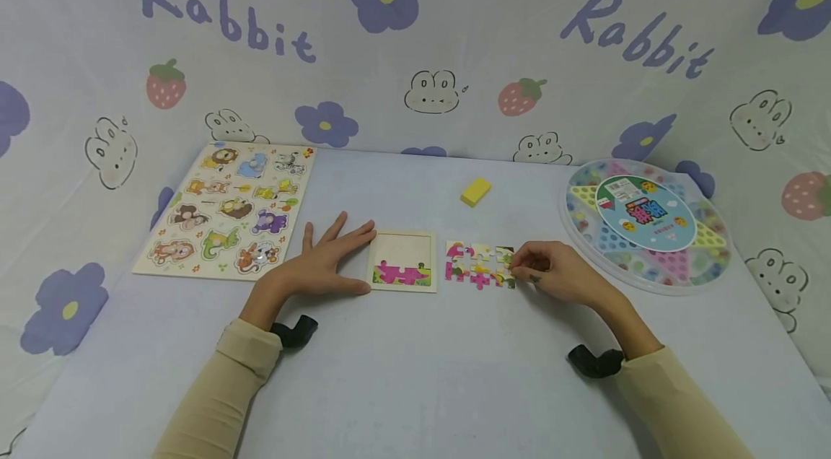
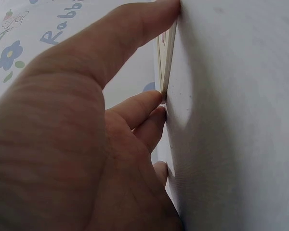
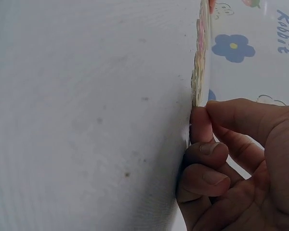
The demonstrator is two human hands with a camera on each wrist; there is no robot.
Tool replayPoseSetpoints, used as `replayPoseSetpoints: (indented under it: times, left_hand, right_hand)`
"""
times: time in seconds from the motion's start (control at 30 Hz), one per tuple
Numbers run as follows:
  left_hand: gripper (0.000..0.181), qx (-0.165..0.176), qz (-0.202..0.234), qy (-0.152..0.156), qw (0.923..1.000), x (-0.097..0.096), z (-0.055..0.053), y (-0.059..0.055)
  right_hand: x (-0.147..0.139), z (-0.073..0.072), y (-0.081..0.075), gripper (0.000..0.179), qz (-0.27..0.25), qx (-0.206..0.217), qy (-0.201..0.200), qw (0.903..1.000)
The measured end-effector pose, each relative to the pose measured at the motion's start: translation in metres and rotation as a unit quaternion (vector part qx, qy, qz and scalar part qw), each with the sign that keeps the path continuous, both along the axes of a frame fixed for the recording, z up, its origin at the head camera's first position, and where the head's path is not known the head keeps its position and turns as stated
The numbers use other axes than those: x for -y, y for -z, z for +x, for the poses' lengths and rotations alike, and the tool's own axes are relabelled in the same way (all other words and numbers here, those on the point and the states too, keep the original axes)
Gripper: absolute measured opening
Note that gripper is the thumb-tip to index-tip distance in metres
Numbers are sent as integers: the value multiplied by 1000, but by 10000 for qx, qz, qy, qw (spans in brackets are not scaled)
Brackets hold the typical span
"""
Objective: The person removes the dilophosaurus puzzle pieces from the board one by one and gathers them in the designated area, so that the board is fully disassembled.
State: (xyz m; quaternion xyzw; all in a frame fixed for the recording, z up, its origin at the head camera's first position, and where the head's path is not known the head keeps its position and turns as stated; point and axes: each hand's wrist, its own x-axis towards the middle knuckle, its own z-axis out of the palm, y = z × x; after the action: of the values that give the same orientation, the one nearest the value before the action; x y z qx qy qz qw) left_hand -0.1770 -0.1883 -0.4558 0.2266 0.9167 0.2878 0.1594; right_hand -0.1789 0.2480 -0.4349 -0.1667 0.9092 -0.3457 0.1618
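A small square wooden puzzle frame (image 1: 402, 243) lies mid-table, with pink and green jigsaw pieces (image 1: 402, 275) set along its bottom. My left hand (image 1: 318, 265) spreads its fingers at the left side of this frame, thumb at the lower corner and forefinger by the upper one. Loose jigsaw pieces (image 1: 479, 254) lie in rows just right of the frame. At their right edge, my right hand (image 1: 561, 273) pinches a jigsaw piece (image 1: 506, 278) between thumb and forefinger, the other fingers curled. From the right wrist view, the pieces (image 3: 199, 67) appear edge-on, ending at those fingertips.
A wooden animal puzzle board (image 1: 221, 210) lies at the left, near my left hand. Behind the loose pieces sits a yellow block (image 1: 476, 192). A round clear case (image 1: 649, 224) with coloured triangles stands at the right. Printed cloth (image 1: 435, 33) hangs behind the table.
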Motion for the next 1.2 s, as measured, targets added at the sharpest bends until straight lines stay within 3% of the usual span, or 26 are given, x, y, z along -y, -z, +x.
replayPoseSetpoints:
  times: [0.5,0.77,1.2]
  left_hand:
    - [98,65,18,2,10000,-1,0,-1]
    - [98,48,25,9,10000,-1,0,-2]
    - [98,45,52,35,10000,-1,0,-4]
  right_hand:
    - [9,0,-3,7,6,-208,46,9998]
    - [37,-5,-11,9,-208,-282,-172,9992]
    - [99,-12,-11,10,-460,-188,-730,9961]
